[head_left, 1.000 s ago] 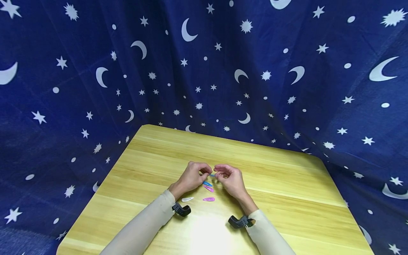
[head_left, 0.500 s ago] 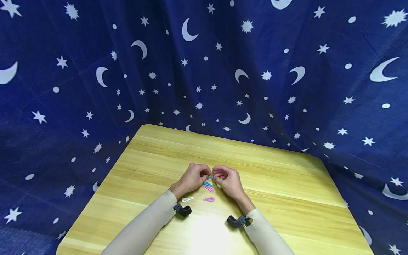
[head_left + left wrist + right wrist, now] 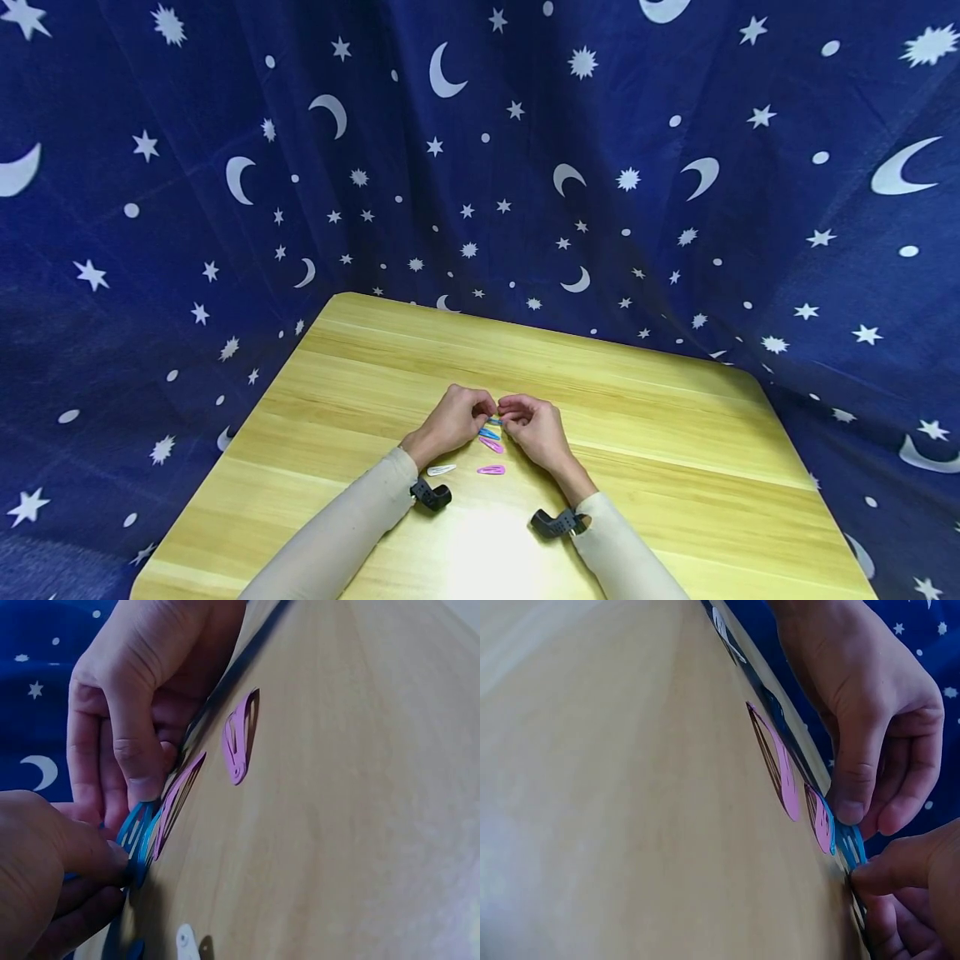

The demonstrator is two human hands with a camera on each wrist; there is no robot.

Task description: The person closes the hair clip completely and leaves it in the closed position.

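Observation:
Both hands meet near the middle of the wooden table, at the two ends of a blue snap hair clip (image 3: 496, 421). My left hand (image 3: 452, 421) pinches one end between thumb and fingers. The other end is pinched by my right hand (image 3: 538, 431), clearest in the right wrist view. Just in front of it lies a second blue hair clip (image 3: 490, 434), overlapped by the held one in the left wrist view. A pink hair clip (image 3: 491, 445) lies close beside that one. The fingertips hide the ends of the held clip.
Nearer the body lie another pink hair clip (image 3: 491, 470) and a white hair clip (image 3: 441, 470) on the table (image 3: 637, 467). A black wrist camera (image 3: 431, 495) sits on each forearm. A dark blue curtain (image 3: 510, 167) with moons and stars hangs behind the table.
Both hands have come slightly toward the body with the blue hair clip, which is now closer to the second blue one. The right hand has also shifted left. The clips on the table have stayed put.

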